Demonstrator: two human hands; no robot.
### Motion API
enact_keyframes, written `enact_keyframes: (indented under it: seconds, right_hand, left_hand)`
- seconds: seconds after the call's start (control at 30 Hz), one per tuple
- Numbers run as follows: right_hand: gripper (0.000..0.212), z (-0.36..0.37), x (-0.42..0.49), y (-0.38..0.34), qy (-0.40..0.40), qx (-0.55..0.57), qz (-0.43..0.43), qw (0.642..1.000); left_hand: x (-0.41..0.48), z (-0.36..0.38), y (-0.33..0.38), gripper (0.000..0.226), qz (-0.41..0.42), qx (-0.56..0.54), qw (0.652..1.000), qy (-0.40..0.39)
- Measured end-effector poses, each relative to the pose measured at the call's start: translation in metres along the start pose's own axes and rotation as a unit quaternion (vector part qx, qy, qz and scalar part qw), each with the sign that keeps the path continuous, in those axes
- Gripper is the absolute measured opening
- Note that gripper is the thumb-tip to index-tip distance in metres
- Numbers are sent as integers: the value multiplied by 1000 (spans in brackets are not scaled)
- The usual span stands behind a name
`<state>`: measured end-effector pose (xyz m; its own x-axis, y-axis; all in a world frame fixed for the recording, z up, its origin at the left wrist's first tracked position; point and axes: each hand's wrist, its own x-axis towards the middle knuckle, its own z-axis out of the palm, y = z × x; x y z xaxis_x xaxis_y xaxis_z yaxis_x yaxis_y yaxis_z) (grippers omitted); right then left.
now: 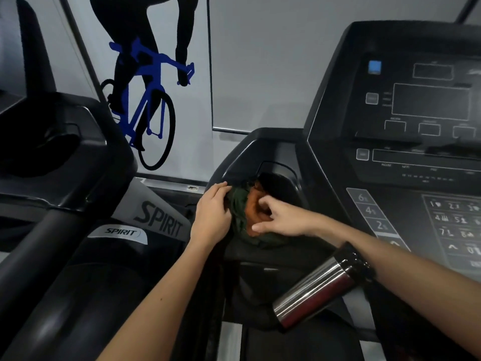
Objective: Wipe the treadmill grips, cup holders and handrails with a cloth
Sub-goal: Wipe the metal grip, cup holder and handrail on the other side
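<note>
A green and orange cloth (240,208) lies bunched in the left cup holder (281,183) of the black treadmill console. My left hand (211,216) rests on the holder's left rim, its fingers touching the green edge of the cloth. My right hand (278,217) reaches in from the right, with thumb and fingers pinching the orange part of the cloth. The bottom of the cup holder is hidden by the cloth.
A steel bottle (316,285) lies tilted under my right forearm. The console's display and keypad (447,220) stand at the right. A second treadmill with a Spirit logo (158,220) and its handrail (39,246) stands at the left. A cyclist poster (145,82) hangs on the wall behind.
</note>
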<state>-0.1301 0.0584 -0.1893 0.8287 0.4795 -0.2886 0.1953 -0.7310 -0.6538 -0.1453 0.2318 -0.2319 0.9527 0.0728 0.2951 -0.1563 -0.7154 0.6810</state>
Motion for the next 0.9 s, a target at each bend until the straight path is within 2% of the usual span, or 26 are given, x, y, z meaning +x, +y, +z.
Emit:
enact_keyframes:
  seconds: [0.07,0.17,0.27,0.37,0.43,0.47,0.57,0.7,0.9]
  right_hand:
    - [83,3,14,-6,66,99,32,992]
    - [91,4,23,-3,109,152,37,982]
    - [77,5,11,0,62,100,10,993]
    - [32,-8,-7,7,-17,-8,-19,1000]
    - [13,-23,-19,3,-74,-95,5,993]
    - [10,-30,-23,-4,-100,-128,22,986]
    - [21,-33,-7,-15,-167,-189,82,964]
    - [37,-13,18,-13,-176,-219,127,951]
    - [33,5,39,-3,-234,-319,126,910]
  left_hand:
    - [0,-1,2,44,-1,-7,1000,7]
    - [-1,1,3,43,-2,-7,1000,12]
    - [1,1,1,42,-1,-6,1000,15]
    - [0,0,0,42,11,22,1000,0]
    - [-1,0,1,44,25,82,996,-23]
    - [1,0,3,42,34,124,991,-31]
    - [8,2,8,35,40,191,980,-30]
    - [13,6,9,35,42,156,987,-10]
    - [18,14,3,40,76,150,985,-33]
